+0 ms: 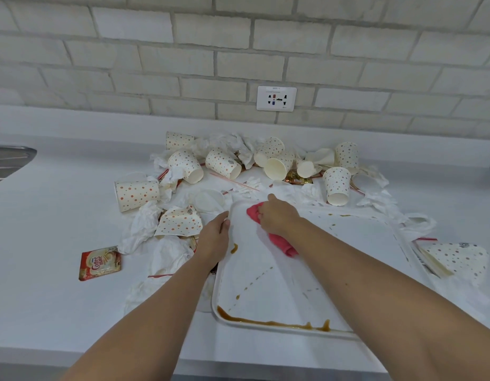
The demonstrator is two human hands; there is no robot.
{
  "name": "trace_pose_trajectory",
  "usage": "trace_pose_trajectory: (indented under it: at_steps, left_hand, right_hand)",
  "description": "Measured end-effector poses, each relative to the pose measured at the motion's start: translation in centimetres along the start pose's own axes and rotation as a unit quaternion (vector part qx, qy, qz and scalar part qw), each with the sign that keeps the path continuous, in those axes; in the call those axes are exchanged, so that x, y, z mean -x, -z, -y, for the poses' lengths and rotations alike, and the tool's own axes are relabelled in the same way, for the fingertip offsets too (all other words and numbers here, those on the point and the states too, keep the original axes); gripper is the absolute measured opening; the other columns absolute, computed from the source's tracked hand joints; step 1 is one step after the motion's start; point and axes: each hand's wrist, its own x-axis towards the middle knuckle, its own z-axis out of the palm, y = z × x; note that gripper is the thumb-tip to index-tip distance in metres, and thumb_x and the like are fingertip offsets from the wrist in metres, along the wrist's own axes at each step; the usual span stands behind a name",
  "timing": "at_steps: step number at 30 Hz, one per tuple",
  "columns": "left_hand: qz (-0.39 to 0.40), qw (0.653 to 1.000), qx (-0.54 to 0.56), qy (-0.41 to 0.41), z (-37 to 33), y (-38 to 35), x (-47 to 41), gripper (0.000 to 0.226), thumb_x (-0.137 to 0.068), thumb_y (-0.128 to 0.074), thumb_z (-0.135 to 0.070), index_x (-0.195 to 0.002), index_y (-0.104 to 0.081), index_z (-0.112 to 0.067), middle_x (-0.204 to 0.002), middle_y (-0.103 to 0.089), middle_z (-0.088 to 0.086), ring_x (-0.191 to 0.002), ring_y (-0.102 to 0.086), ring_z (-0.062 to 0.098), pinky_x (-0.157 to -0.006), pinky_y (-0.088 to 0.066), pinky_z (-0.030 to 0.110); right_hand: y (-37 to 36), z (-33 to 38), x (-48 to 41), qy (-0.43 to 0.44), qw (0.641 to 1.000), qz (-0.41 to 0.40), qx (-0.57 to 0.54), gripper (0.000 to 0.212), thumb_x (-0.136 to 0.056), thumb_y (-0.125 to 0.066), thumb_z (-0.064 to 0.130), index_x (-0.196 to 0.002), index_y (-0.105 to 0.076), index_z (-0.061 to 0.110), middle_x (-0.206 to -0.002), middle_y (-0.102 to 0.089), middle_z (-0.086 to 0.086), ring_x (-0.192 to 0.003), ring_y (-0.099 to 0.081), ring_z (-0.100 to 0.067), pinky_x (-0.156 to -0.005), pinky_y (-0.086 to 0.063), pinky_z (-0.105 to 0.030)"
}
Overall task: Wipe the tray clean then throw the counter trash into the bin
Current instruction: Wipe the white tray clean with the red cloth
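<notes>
"Coffee mate" legible on red sachet (100, 263), left on worktop (45, 215). Left hand (215, 237) clamped on tray (307, 270) left rim; right hand (276, 215) closed over pink cloth (268, 229), pressing at far-left corner. Brown spill (265, 323) along near rim. Dotted cups (224, 163), crumpled tissues (140, 226) crowding far and left sides.

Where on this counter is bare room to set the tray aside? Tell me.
Bare counter lies left of the Coffee mate sachet, up to the sink. Another strip runs along the wall behind the cups. Around the tray, cups and crumpled tissues crowd everything.
</notes>
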Motion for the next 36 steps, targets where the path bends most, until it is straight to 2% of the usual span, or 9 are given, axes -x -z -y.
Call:
trace_pose_trajectory:
  at_steps: [5, 8, 13, 16, 18, 23, 28, 31, 36]
  left_hand:
    - [-0.008, 1.0, 0.012, -0.005, 0.0, 0.0, -0.2, 0.037, -0.099, -0.033, -0.013, -0.132, -0.049, -0.009, -0.124, -0.06, 0.012, -0.117, -0.054, 0.028, -0.094, -0.04, 0.03]
    - [-0.006, 1.0, 0.008, 0.0, 0.1, 0.0, 0.1, 0.037, -0.1, -0.033, -0.013, -0.133, -0.047, -0.01, -0.126, -0.059, 0.011, -0.117, -0.054, 0.027, -0.092, -0.039, 0.028]
    - [-0.009, 1.0, -0.002, -0.007, -0.4, 0.1, 0.2, 0.038, -0.1, -0.031, -0.015, -0.136, -0.044, -0.011, -0.133, -0.055, 0.009, -0.123, -0.049, 0.027, -0.097, -0.036, 0.03]
    - [-0.009, 1.0, -0.001, -0.01, -0.3, 0.0, 0.2, 0.038, -0.1, -0.03, -0.014, -0.135, -0.045, -0.01, -0.13, -0.057, 0.011, -0.12, -0.051, 0.028, -0.093, -0.037, 0.028]
    - [-0.012, 1.0, 0.001, -0.005, -0.2, 0.0, 0.2, 0.038, -0.1, -0.031, -0.014, -0.136, -0.045, -0.009, -0.129, -0.057, 0.011, -0.12, -0.051, 0.028, -0.094, -0.037, 0.028]
    - [-0.012, 1.0, 0.003, -0.001, -0.2, 0.0, 0.1, 0.04, -0.099, -0.032, -0.014, -0.137, -0.044, -0.009, -0.134, -0.054, 0.012, -0.124, -0.049, 0.028, -0.102, -0.036, 0.033]
    - [-0.009, 1.0, -0.009, 0.0, -0.1, 0.1, 0.1, 0.041, -0.1, -0.031, -0.016, -0.14, -0.04, -0.012, -0.141, -0.047, 0.01, -0.131, -0.042, 0.025, -0.105, -0.031, 0.031]
    - [0.001, 1.0, -0.008, 0.002, -0.1, 0.1, 0.1, 0.042, -0.101, -0.03, -0.018, -0.141, -0.038, -0.013, -0.144, -0.044, 0.008, -0.133, -0.039, 0.024, -0.108, -0.029, 0.032]
    - [0.0, 1.0, -0.007, -0.001, -0.1, 0.1, 0.1, 0.042, -0.101, -0.029, -0.018, -0.142, -0.037, -0.012, -0.144, -0.043, 0.008, -0.134, -0.038, 0.024, -0.109, -0.028, 0.032]
  right_hand:
    - [-1.1, 2.1, 2.4, 0.135, 0.991, 0.008, 0.013, 0.028, -0.094, -0.046, 0.022, -0.117, -0.062, 0.017, -0.103, -0.035, -0.002, -0.08, -0.047, -0.021, -0.066, -0.037, -0.032]
    - [-0.2, 0.6, 4.5, 0.201, 0.977, 0.064, 0.012, 0.031, -0.096, -0.046, 0.031, -0.124, -0.06, 0.028, -0.097, -0.032, 0.002, -0.083, -0.042, -0.015, -0.068, -0.033, -0.03]
    - [0.0, -0.7, 4.3, 0.125, 0.992, 0.013, -0.021, 0.032, -0.093, -0.049, 0.035, -0.12, -0.064, 0.027, -0.082, -0.036, 0.008, -0.096, -0.052, -0.021, -0.07, -0.034, -0.03]
    - [-1.5, 1.6, 3.9, 0.084, 0.996, -0.026, 0.014, 0.032, -0.096, -0.043, 0.029, -0.115, -0.064, 0.014, -0.104, -0.042, -0.004, -0.082, -0.051, -0.024, -0.067, -0.038, -0.033]
    - [-1.9, 2.7, 4.2, 0.101, 0.994, -0.028, 0.02, 0.029, -0.095, -0.043, 0.024, -0.111, -0.065, 0.013, -0.112, -0.042, -0.006, -0.075, -0.047, -0.022, -0.065, -0.039, -0.033]
    - [-1.3, 3.3, 6.4, 0.192, 0.981, 0.01, 0.026, 0.027, -0.095, -0.042, 0.024, -0.1, -0.067, 0.012, -0.093, -0.032, 0.0, -0.076, -0.044, -0.019, -0.062, -0.035, -0.03]
    - [-0.7, 1.7, 8.5, 0.273, 0.957, 0.091, 0.019, 0.029, -0.093, -0.052, 0.031, -0.119, -0.064, 0.03, -0.108, -0.041, -0.001, -0.08, -0.04, -0.012, -0.063, -0.029, -0.025]
    - [0.0, 0.1, 8.6, 0.259, 0.96, 0.104, 0.005, 0.029, -0.09, -0.056, 0.032, -0.118, -0.065, 0.034, -0.109, -0.045, 0.002, -0.082, -0.041, -0.009, -0.068, -0.029, -0.024]
    - [-0.6, 0.0, 7.2, 0.176, 0.984, 0.027, 0.003, 0.034, -0.094, -0.046, 0.035, -0.127, -0.056, 0.036, -0.103, -0.04, 0.002, -0.095, -0.053, -0.021, -0.07, -0.037, -0.028]
